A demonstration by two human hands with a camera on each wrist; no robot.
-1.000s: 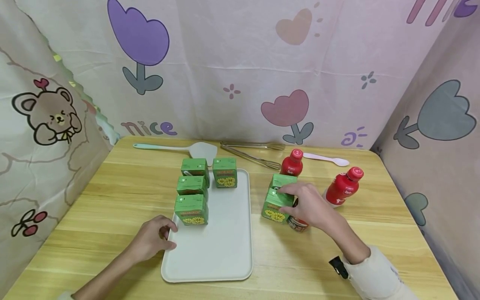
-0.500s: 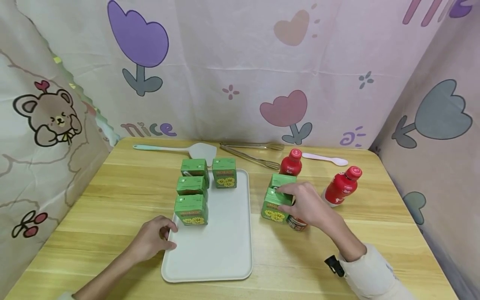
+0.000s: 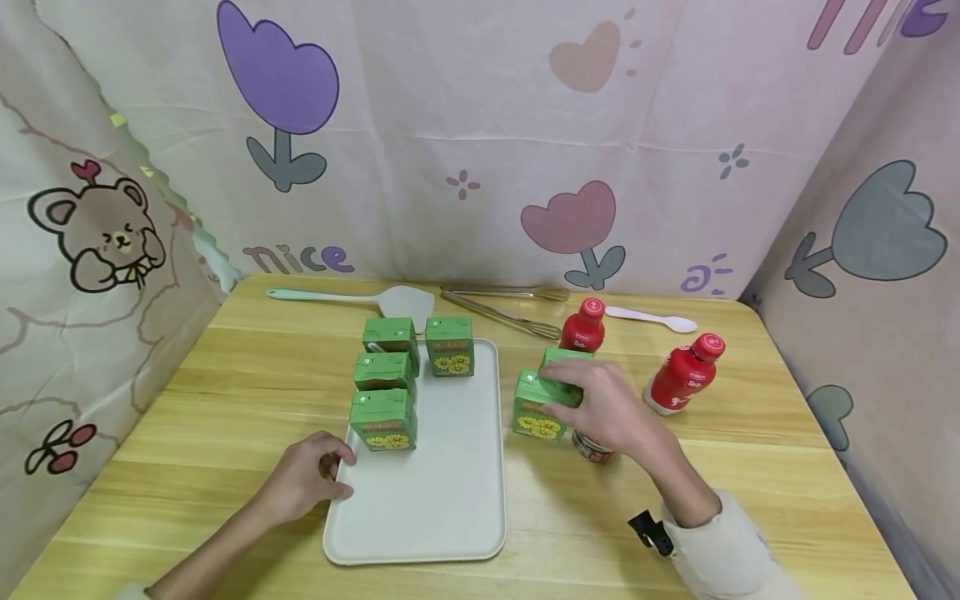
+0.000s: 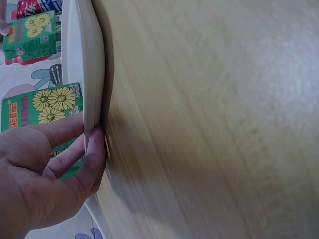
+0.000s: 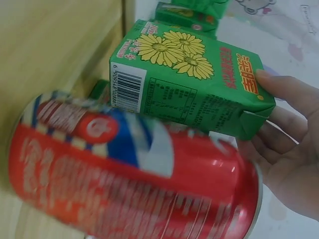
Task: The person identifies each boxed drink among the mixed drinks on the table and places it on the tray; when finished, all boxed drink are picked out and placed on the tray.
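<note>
My left hand (image 3: 307, 477) pinches the left rim of the white tray (image 3: 442, 500), thumb above and fingers beneath in the left wrist view. Toward the tray's back and left side stand several green drink cartons (image 3: 382, 421) with yellow flowers on them. To the right of the tray, my right hand (image 3: 603, 404) grips another green drink carton (image 5: 184, 74) near its top, between thumb and fingers. Just behind it stands one more green carton (image 3: 564, 358), partly hidden by the hand. A red can (image 5: 134, 169) is close beside the held carton, mostly covered by the hand in the head view.
Two red bottles (image 3: 684, 373) stand behind and to the right of my right hand. Along the back of the table (image 3: 225, 383) lie a spatula (image 3: 405, 302), metal tongs (image 3: 510, 312) and a pink spoon (image 3: 652, 318). A printed curtain (image 3: 450, 125) hangs behind.
My right hand has moved slightly left with the gripped carton, parting it from the carton behind and from the can. The left hand and tray have stayed in place.
</note>
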